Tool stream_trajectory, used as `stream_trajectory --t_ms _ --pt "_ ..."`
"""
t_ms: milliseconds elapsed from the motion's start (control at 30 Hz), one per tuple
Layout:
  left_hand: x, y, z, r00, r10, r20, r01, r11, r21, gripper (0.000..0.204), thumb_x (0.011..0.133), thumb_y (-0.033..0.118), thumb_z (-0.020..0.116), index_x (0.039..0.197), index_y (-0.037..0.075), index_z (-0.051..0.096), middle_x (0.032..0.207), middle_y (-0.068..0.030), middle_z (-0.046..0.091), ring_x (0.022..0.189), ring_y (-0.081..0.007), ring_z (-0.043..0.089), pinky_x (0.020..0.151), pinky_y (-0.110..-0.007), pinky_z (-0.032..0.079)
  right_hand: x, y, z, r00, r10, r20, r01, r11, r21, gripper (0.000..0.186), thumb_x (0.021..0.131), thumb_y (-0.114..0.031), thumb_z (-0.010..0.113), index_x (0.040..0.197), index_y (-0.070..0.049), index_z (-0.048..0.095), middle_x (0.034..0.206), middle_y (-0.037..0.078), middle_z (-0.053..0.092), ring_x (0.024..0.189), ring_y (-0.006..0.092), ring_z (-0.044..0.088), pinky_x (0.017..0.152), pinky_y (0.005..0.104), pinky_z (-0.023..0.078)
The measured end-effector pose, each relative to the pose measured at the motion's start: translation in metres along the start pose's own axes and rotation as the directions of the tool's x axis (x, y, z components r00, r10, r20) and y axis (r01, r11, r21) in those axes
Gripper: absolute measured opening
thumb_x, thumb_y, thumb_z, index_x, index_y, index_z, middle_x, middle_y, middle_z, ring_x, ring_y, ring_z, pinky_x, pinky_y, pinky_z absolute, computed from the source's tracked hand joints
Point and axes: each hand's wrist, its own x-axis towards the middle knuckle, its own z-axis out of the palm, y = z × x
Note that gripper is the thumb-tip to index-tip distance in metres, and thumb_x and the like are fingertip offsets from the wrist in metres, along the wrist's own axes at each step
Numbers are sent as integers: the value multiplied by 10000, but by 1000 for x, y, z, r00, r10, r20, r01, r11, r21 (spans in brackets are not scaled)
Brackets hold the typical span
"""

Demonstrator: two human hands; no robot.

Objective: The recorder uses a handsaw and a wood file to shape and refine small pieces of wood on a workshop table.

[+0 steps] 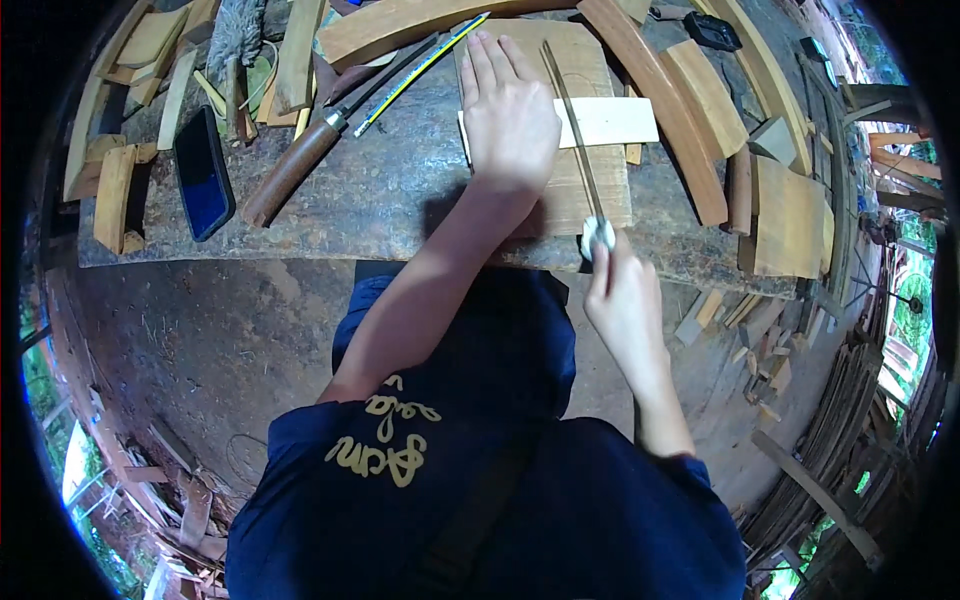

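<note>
My left hand [510,120] lies with fingers stretched out on a pale thin strip of wood [625,119] and the wider wooden board [590,190] under it. My right hand [622,290] grips the white handle of a long thin metal tool [572,120], perhaps a file; its blade lies across the strip and board, just right of my left hand. A striped yellow-and-blue pencil [400,88] and a wooden-handled tool [290,175] lie to the left.
The worn workbench [390,205] holds a dark phone [203,170], curved wooden pieces [650,100], several blocks [785,215], a grey brush-like bundle [235,55] and a small black object [712,30]. Offcuts [760,350] lie on the floor at the right.
</note>
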Motion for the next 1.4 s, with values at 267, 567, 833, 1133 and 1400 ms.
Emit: stream_trajectory --t_ms 267,567,833,1133,1400 --pt "-1 -4 -2 1000 -2 -10 3 1000 10 618 832 93 517 1391 -146 406 1462 -300 420 1437 -372 324 1212 -435 194 -28 1 -14 995 62 76 -66 996 64 202 960 -139 510 1036 32 585 668 295 622 656 483 637 606 566 510" --pt "-9 -10 -4 1000 17 25 -15 996 -90 594 798 18 506 1359 -160 425 1450 -350 383 1419 -438 311 1213 -464 200 -41 6 -12 993 48 110 -60 992 113 210 966 -141 509 994 59 569 654 305 616 650 515 629 625 586 516" --pt "-6 -10 -9 999 47 10 -46 994 -101 594 799 21 510 1353 -175 421 1450 -366 371 1416 -453 306 1211 -467 205 -30 -5 -8 991 68 112 -74 996 58 219 968 -142 507 1031 64 548 644 310 612 631 512 627 609 574 522" --pt "0 -6 -5 999 45 20 -42 994 -99 616 793 37 532 1363 -168 420 1458 -369 361 1427 -441 294 1219 -458 178 -2 -13 0 998 46 32 -47 999 18 223 971 -155 503 975 63 550 642 293 614 608 494 626 594 564 520" --pt "-3 -5 -10 999 41 5 -41 999 -32 622 798 49 538 1372 -160 418 1468 -360 356 1431 -426 294 1218 -454 180 -14 -4 -5 998 49 41 -53 995 89 227 976 -159 492 982 55 567 670 312 620 679 512 636 631 574 524"
